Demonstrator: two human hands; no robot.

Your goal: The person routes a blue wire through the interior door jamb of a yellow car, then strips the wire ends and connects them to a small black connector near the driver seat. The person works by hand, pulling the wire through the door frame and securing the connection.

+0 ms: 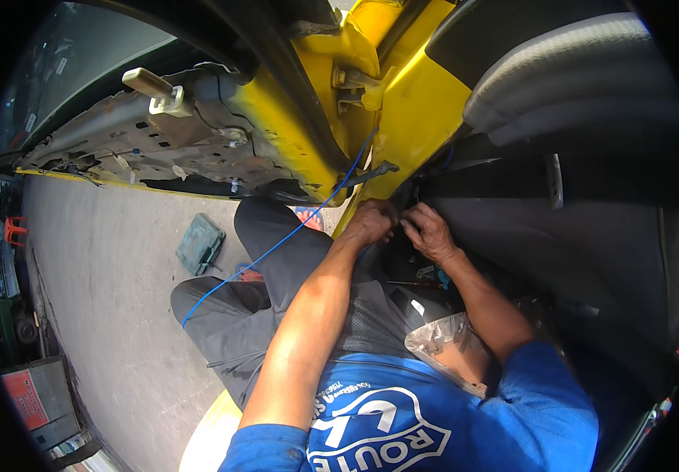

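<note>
Head view: from my remote post I see the bare left hand and the bare right hand close together beside the glossy yellow painted-metal door frame. Both have their fingers curled in narrowly, tips nearly meeting over a dark patch; whether anything small is held between them, I cannot tell.

Nearest them I make out a thin bright-blue wire, slanting from the yellow frame, past the left hand on its left side, and down across the dark grey trousers. Just above the left hand, a short dark metal bar sticks out by the frame.

To the left I have the open car door's bare grey metal inner panel. Below it, a scuffed teal plastic case lies on the pale concrete floor, well apart from both hands.
</note>
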